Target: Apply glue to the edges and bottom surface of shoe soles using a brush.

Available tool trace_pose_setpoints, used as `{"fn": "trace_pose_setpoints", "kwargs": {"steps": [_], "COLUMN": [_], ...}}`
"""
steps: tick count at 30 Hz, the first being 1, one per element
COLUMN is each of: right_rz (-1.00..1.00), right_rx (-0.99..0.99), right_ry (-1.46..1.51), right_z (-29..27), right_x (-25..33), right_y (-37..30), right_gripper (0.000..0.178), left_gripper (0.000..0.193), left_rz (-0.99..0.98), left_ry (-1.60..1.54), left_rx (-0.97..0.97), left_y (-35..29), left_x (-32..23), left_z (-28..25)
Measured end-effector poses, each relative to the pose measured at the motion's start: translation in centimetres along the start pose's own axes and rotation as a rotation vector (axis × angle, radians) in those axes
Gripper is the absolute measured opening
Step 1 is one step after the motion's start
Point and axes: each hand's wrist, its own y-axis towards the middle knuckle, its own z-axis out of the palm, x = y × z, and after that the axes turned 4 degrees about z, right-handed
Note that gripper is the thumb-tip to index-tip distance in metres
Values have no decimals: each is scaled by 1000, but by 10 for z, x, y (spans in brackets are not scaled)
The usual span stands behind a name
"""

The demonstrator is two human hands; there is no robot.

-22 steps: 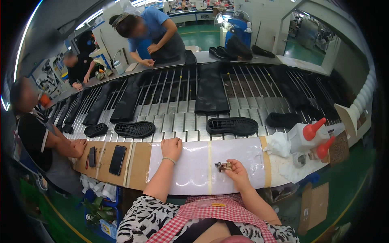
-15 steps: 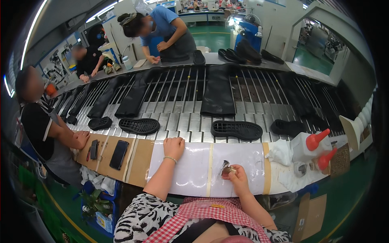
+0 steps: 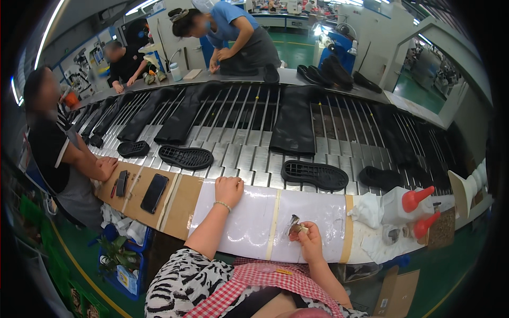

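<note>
Evidently the fingers and thumb of the right hand point(image 3: 312, 244) are closed in a pinch on a small dark, partly shiny piece point(image 3: 295, 231), too small to make out closely, held over the white sheet point(image 3: 244, 230) on the worktop. Taking that hand as the middle of the clock, the left hand point(image 3: 229, 191) rests at ten o'clock, its fingers curled near the sheet's far edge — whether they grip anything, I cannot tell. At twelve lies a black shoe sole point(image 3: 315, 175) on the slatted metal conveyor point(image 3: 260, 172), with a black boot shaft point(image 3: 294, 122) beyond it, just short of twelve. Farther out toward ten is a second sole point(image 3: 185, 158), and between nine and ten a phone point(image 3: 155, 194) lies on brown cardboard point(image 3: 183, 206). At two sits a crumpled white cloth point(image 3: 367, 211); between two and three, a white bottle point(image 3: 393, 206) with a red nozzle point(image 3: 416, 199). Between eleven and twelve, a co-worker in blue point(image 3: 231, 24) bends over the far side.
</note>
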Motion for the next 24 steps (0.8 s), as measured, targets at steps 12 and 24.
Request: {"fn": "trace_pose_setpoints", "kwargs": {"steps": [12, 24], "right_rz": [-7, -22], "right_rx": [1, -17], "right_ry": [2, -13], "right_z": [2, 4], "right_x": [2, 2], "right_y": [-4, -5], "right_gripper": [30, 31], "left_gripper": [22, 22], "left_rz": [-1, -11], "left_ry": [-3, -44], "left_rx": [-1, 8], "left_y": [-2, 0], "left_x": [0, -1], "left_z": [1, 0]}}
